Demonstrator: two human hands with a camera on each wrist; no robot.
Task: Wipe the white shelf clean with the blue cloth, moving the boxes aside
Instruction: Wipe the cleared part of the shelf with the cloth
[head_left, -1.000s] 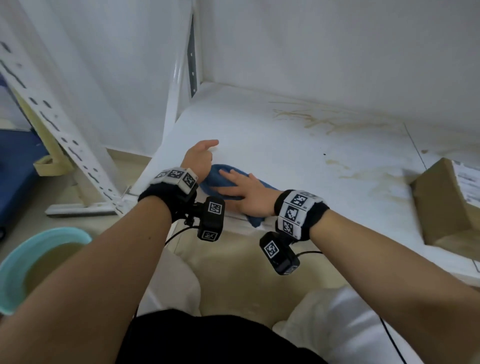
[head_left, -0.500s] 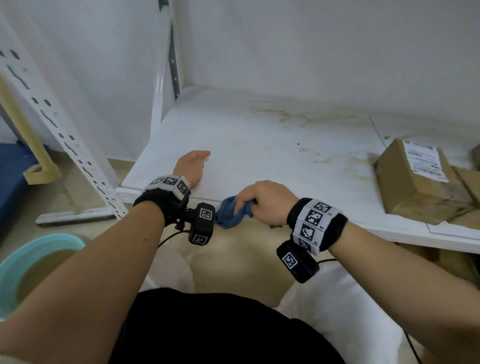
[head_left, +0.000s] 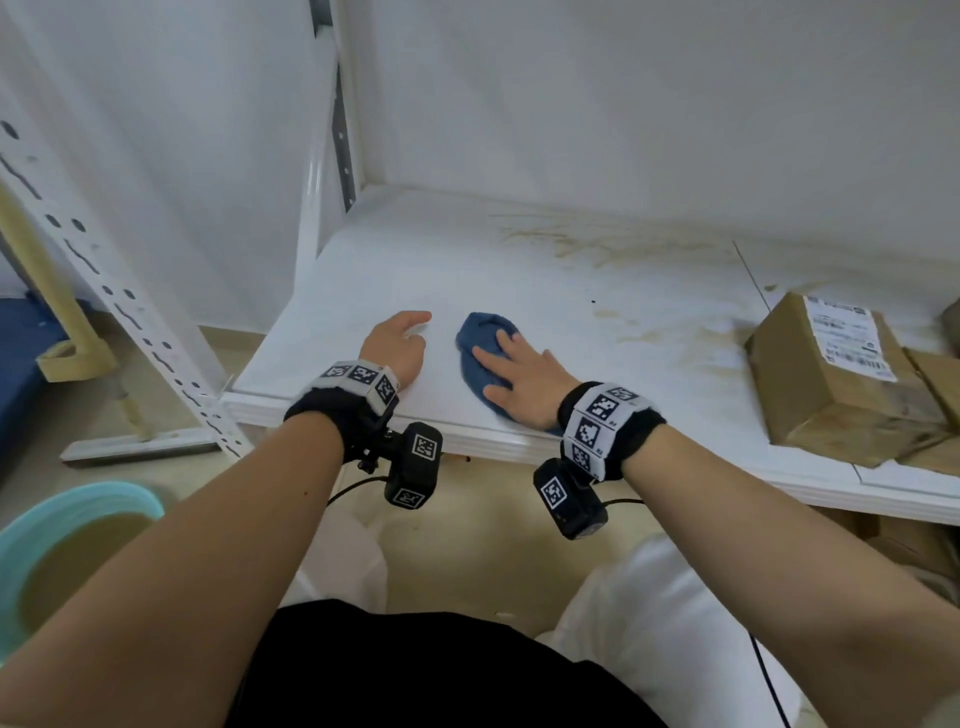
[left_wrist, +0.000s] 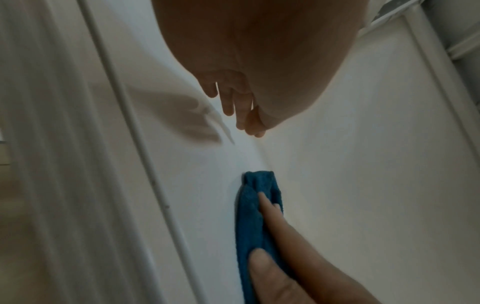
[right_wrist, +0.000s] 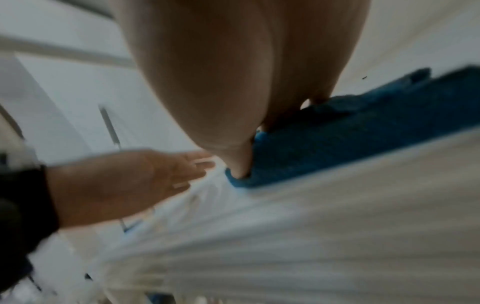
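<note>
The white shelf (head_left: 395, 260) carries brown stains (head_left: 597, 244) toward its back and right. A bunched blue cloth (head_left: 480, 338) lies near the front edge, and my right hand (head_left: 511, 364) presses flat on it with spread fingers. My left hand (head_left: 402, 340) rests on the bare shelf just left of the cloth, fingers relaxed and holding nothing. A taped cardboard box (head_left: 831, 374) with a white label sits on the shelf's right part. The left wrist view shows the cloth (left_wrist: 257, 205) under the right hand's fingers (left_wrist: 270, 216). In the blurred right wrist view the cloth (right_wrist: 350, 133) lies under my palm.
More cardboard (head_left: 935, 374) lies beside the box at the far right. A perforated white upright (head_left: 130, 322) leans to the left of the shelf. A teal basin (head_left: 62, 545) of murky water stands on the floor at lower left. The wall closes the shelf's back.
Half a second ago my right hand gripped the bunched cloth at the shelf's front edge; now it lies flat on the cloth farther in. The left hand stays resting on the shelf.
</note>
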